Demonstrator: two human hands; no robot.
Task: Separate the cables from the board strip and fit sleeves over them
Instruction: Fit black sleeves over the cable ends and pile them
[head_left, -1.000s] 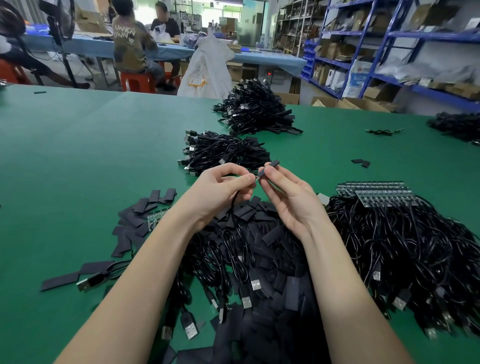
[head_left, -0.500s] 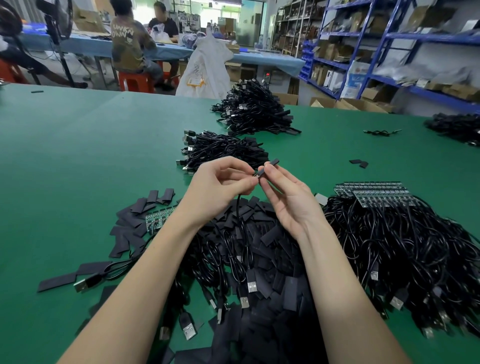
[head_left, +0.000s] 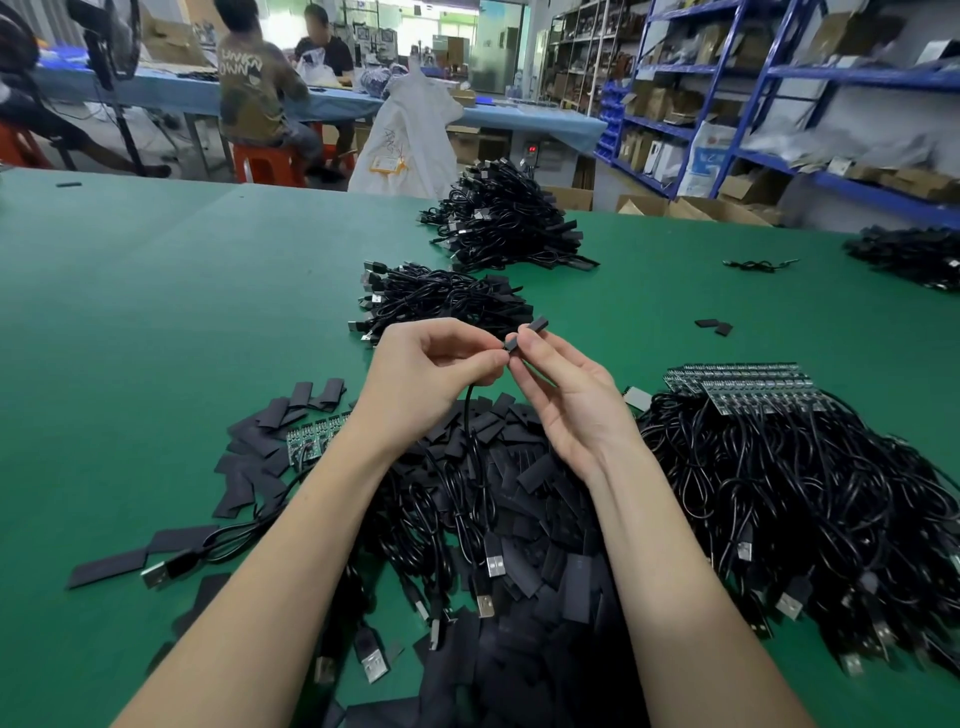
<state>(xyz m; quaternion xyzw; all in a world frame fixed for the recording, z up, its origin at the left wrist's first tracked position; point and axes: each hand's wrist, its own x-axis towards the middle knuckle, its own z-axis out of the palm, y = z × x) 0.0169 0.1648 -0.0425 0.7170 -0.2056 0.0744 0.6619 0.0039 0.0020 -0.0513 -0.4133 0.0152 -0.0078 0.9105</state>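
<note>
On the far left of the green table (head_left: 130, 322) I am seeing flat black sleeves (head_left: 249, 467) lying scattered, and among them a small green board strip (head_left: 314, 441) is lying partly under my left forearm. One loose cable with a USB plug (head_left: 156, 574) is resting in front of these sleeves.

My left hand (head_left: 421, 379) is pinching the end of a black cable (head_left: 469, 415) between thumb and forefinger, and the cable is hanging down from it into the pile below. Touching these fingertips, a short black sleeve (head_left: 525, 334) is pointing up and to the right; my right hand (head_left: 566, 400) is pinching it with thumb and forefinger, the other fingers being relaxed. I cannot tell how far the cable end is sitting inside the sleeve.

Under both wrists a large pile of sleeves and cables (head_left: 519, 519) is lying. Behind the hands two bundles of cables (head_left: 447, 301) are resting on the table, one behind the other.

On the right a big heap of cables (head_left: 805, 509) is lying, and several board strips (head_left: 743, 387) are sitting on its far edge. Two single sleeves (head_left: 714, 326) are lying apart, further back.
</note>
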